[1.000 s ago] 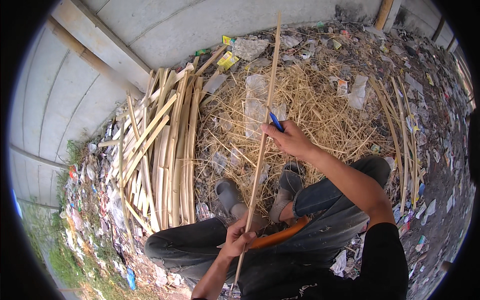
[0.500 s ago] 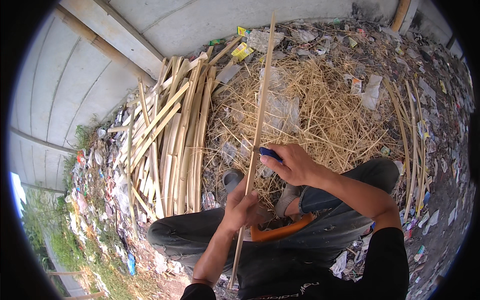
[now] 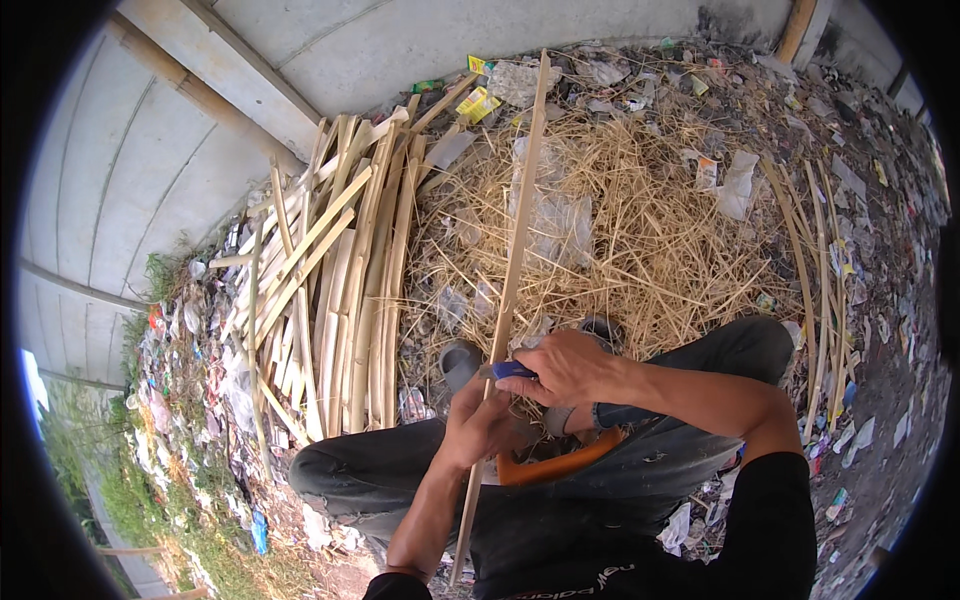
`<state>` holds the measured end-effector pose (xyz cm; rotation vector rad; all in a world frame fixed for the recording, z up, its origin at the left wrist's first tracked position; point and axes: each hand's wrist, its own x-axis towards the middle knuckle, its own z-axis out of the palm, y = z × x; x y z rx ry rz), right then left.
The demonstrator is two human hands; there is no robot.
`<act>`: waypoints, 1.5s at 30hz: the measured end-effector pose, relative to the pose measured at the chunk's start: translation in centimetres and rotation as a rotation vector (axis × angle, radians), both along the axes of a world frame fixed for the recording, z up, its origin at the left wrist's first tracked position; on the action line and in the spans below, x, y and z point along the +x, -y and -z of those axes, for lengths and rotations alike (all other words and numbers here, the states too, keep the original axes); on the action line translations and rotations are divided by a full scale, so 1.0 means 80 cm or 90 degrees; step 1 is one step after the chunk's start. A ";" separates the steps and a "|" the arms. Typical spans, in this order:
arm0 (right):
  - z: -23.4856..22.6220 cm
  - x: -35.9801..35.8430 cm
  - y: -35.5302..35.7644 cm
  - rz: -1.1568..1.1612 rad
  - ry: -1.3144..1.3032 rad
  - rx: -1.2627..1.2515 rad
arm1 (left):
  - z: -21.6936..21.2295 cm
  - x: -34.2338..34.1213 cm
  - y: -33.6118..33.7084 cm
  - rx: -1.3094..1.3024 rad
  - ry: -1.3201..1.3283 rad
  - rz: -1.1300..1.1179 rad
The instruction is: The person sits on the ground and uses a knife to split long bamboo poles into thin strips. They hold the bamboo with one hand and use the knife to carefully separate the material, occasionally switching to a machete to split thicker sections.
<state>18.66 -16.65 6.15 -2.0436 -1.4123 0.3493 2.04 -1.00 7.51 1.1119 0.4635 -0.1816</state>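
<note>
Blue knife [image 3: 512,370], gripped by the right fingers [image 3: 522,387], meets the outward-pointing strip [image 3: 518,230] just beyond the left fingers [image 3: 489,408] pinching it.

White lettering [image 3: 615,579] crosses the black shirt [image 3: 765,520] front.

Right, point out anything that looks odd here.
The litter looks out of place, notably a yellow packet by the far end of the strip pile and a pale plastic sheet amid the shavings: neither is cut material.

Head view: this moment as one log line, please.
left hand: holds long strip; right hand: holds blue tool at strip; strip pile: left
</note>
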 end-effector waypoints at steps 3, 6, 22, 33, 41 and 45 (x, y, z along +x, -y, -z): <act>0.003 0.031 -0.004 0.065 -0.015 0.017 | 0.002 -0.011 -0.002 0.021 0.002 0.020; -0.003 0.093 0.006 0.149 -0.069 -0.048 | 0.012 -0.023 0.000 0.061 0.011 0.050; 0.021 0.224 0.058 0.518 -0.153 0.020 | 0.015 -0.085 0.004 -0.029 -0.056 0.128; 0.037 0.259 0.107 0.594 -0.109 0.339 | 0.025 -0.159 -0.010 -0.045 0.028 0.160; 0.019 0.226 0.086 0.395 -0.431 0.631 | 0.031 -0.148 -0.008 0.026 0.049 0.124; 0.003 0.188 0.072 0.376 -0.073 0.371 | 0.031 -0.147 -0.005 0.111 0.039 0.124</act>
